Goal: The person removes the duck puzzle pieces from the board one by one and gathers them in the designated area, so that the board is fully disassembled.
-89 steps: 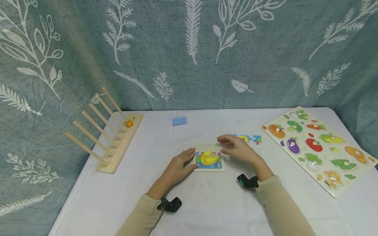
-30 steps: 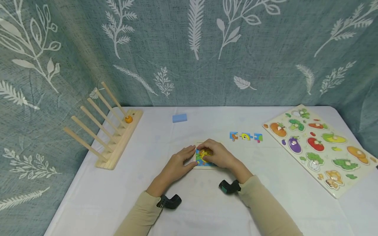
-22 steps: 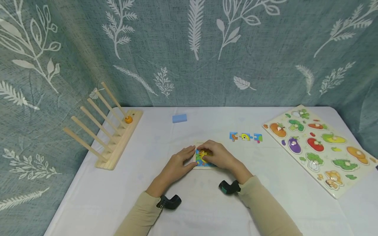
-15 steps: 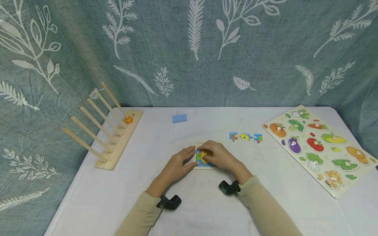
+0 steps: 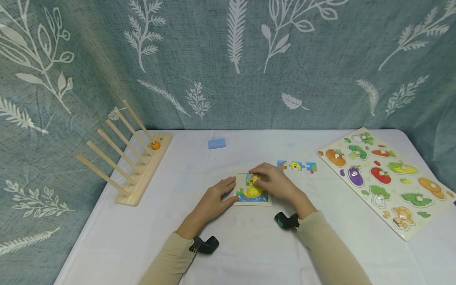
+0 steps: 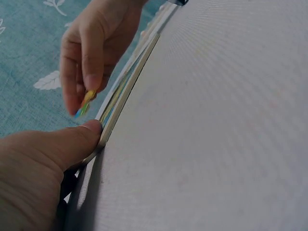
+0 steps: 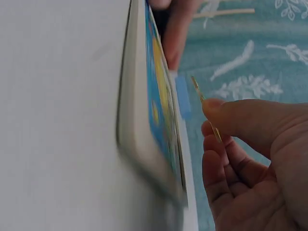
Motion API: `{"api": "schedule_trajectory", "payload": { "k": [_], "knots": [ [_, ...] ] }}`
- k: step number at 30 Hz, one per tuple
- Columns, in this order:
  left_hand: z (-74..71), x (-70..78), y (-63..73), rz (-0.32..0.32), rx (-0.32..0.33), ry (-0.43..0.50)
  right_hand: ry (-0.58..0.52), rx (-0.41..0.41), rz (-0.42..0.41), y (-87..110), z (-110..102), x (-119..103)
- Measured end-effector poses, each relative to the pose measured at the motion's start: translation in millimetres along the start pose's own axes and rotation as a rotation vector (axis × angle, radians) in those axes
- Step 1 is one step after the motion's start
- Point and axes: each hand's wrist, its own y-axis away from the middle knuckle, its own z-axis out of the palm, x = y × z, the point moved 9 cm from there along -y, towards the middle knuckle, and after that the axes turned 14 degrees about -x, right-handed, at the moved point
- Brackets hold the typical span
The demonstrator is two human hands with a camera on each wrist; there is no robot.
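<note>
My right hand (image 5: pixel 279 184) pinches a small yellow, green and blue jigsaw piece (image 5: pixel 250 179) between thumb and fingers, lifted over a small wooden jigsaw tray (image 5: pixel 253 204). The right wrist view shows that piece (image 7: pixel 196 86) edge-on, apart from the tray. Along the tray's left side lies my left hand (image 5: pixel 211 202), fingers extended and thumb at the near left corner. In the left wrist view its thumb (image 6: pixel 79 139) touches the rim, while the other fingers are mostly hidden. Yellow and blue pieces fill the tray's lower part; its upper left shows bare wood.
Three loose jigsaw pieces (image 5: pixel 296 166) lie in a row beyond my right hand. A blue block (image 5: pixel 216 143) sits farther back. At left stands a wooden peg rack (image 5: pixel 144 170) with an orange bead (image 5: pixel 155 145); a vegetable knob-puzzle board (image 5: pixel 384 178) lies at right.
My right hand reached over the tray, stayed there, and has now risen and shifted right with a jigsaw piece between its fingers. The tray's upper left now shows bare. My left hand stayed put.
</note>
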Motion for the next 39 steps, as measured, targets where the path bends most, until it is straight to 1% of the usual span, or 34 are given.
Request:
{"api": "schedule_trajectory", "payload": {
  "k": [4,9,14,18,21,28,35,39],
  "knots": [
    [0.5,-0.8,-0.4,-0.013,-0.003,0.007,0.004,0.031,0.047,11.3,-14,11],
    [0.0,-1.3,-0.5,-0.011,0.002,0.008,0.022,0.059,0.088,27.5,-28,26],
    [0.1,-1.7,0.0,-0.009,0.003,0.015,0.05,0.083,0.124,43.6,-34,41],
    [-0.7,-1.4,0.3,-0.01,0.013,0.01,0.036,0.102,0.129,52.9,-37,48],
    [-1.6,-0.4,0.2,-0.007,0.022,0.007,0.022,0.11,0.122,55.8,-37,49],
    [-1.4,0.4,-0.5,-0.007,0.022,-0.013,0.053,0.106,0.129,57.4,-35,50],
    [-2.5,2.9,0.7,0.009,0.021,-0.002,0.052,0.098,0.139,57.0,-33,53],
    [-2.0,2.4,0.7,-0.001,0.01,-0.004,0.061,0.11,0.138,57.3,-34,53]
  ]
}}
